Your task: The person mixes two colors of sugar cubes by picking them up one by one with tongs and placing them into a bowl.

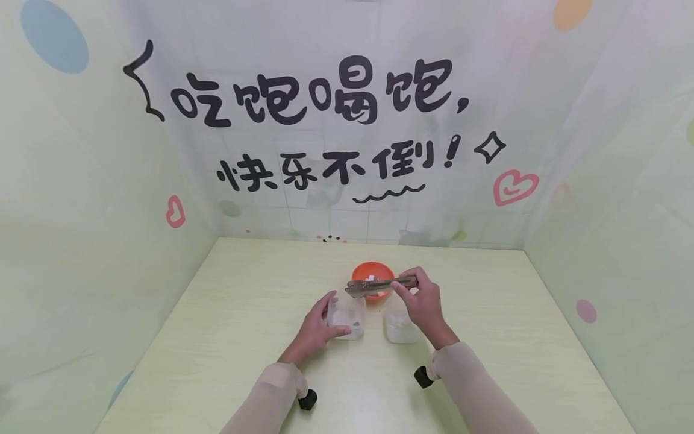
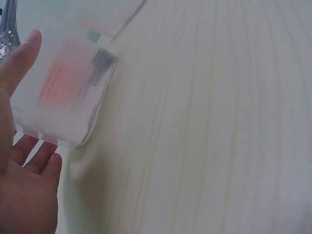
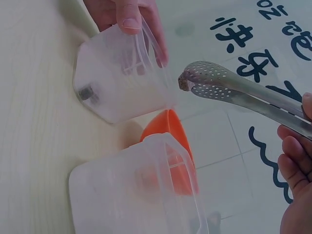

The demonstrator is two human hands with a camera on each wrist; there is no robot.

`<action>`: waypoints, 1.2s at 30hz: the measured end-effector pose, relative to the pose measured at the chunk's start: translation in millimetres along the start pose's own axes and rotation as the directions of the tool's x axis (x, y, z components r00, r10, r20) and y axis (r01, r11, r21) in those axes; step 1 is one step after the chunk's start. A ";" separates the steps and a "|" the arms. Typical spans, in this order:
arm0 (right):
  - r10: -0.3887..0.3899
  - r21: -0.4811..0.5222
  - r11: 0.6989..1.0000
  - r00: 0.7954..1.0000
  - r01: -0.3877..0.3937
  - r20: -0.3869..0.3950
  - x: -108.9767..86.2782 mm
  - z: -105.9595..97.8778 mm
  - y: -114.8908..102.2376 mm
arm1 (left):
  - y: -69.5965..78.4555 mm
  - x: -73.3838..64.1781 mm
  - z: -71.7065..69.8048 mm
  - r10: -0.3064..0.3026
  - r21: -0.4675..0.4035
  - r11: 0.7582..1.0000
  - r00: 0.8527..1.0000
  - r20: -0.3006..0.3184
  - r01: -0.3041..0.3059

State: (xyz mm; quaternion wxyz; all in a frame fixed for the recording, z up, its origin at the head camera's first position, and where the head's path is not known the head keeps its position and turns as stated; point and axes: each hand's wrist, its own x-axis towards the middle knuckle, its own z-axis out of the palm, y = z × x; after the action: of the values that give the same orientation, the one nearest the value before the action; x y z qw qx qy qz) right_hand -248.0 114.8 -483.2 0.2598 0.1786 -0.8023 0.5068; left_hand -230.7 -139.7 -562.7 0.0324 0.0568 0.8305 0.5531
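Observation:
My left hand (image 1: 315,328) grips a translucent plastic container (image 1: 343,318) by its sides, thumb on the near side. A small dark piece (image 3: 87,93) shows through its wall near the bottom. My right hand (image 1: 426,306) holds metal tongs (image 1: 382,286) with perforated tips. Between those tips is a small brownish piece (image 3: 184,82), above the container's open top. Behind, an orange bowl (image 1: 373,268) contains white and darker bits, partly covered by the tongs in the head view.
A second translucent container (image 1: 402,331) stands on the pale wooden table (image 1: 228,325), under my right hand in the head view. A printed curtain (image 1: 320,199) with large black characters borders the table at the back and both sides.

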 end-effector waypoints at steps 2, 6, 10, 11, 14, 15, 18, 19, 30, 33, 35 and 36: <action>0.011 0.000 1.000 1.000 -0.011 -0.014 1.0 -1.4 0.8 | -0.5 0.2 -0.1 0.000 -0.001 1.000 1.000 -0.001 0.000; 0.034 -0.001 0.999 0.999 -0.034 -0.033 2.5 -3.8 3.8 | -1.1 0.7 -0.4 0.001 -0.005 1.000 1.000 -0.003 -0.001; 0.032 0.000 0.999 0.998 -0.032 -0.059 3.0 -5.1 8.0 | -0.9 1.0 -0.8 0.001 -0.013 1.000 1.000 -0.004 -0.001; 0.031 -0.005 0.999 0.997 -0.032 -0.067 3.0 -5.2 9.3 | -1.3 1.0 -0.7 0.002 -0.013 1.000 1.000 -0.004 -0.002; 0.036 -0.024 0.999 0.996 -0.038 -0.086 3.0 -5.1 14.5 | -1.7 1.1 -0.3 0.000 -0.009 1.000 1.000 -0.005 0.000; 0.041 -0.028 0.999 0.995 -0.044 -0.090 2.9 -5.0 16.0 | -1.9 1.2 -0.1 -0.001 -0.007 1.000 1.000 -0.005 0.001; 0.050 -0.038 0.998 0.994 -0.054 -0.095 2.7 -4.8 20.8 | -2.8 1.5 0.2 -0.003 -0.003 1.000 1.000 -0.007 0.003; 0.053 -0.037 0.998 0.994 -0.056 -0.095 2.5 -4.8 22.2 | -3.0 1.5 0.3 -0.003 -0.001 1.000 1.000 -0.008 0.003; 0.091 -0.055 0.994 0.991 -0.097 -0.099 -0.1 -7.3 28.7 | -0.8 0.7 1.1 -0.016 0.008 1.000 1.000 -0.016 0.016; 0.089 -0.045 0.995 0.991 -0.094 -0.102 -0.2 -6.9 28.5 | -0.7 0.6 1.1 -0.025 0.017 1.000 1.000 -0.014 0.025; 0.081 -0.029 0.996 0.991 -0.085 -0.103 -0.3 -6.3 27.5 | -0.7 0.7 0.9 -0.033 0.022 0.999 0.999 -0.013 0.034; 0.077 -0.016 0.997 0.992 -0.079 -0.103 -0.4 -6.0 26.7 | -0.7 0.7 0.9 -0.033 0.021 0.999 0.999 -0.012 0.033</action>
State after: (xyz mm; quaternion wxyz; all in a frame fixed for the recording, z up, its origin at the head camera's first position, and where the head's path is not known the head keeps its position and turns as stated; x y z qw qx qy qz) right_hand -260.9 131.5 -500.5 0.2823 0.1184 -0.7994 0.5170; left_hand -231.3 -139.1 -563.7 0.0359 0.0402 0.8375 0.5438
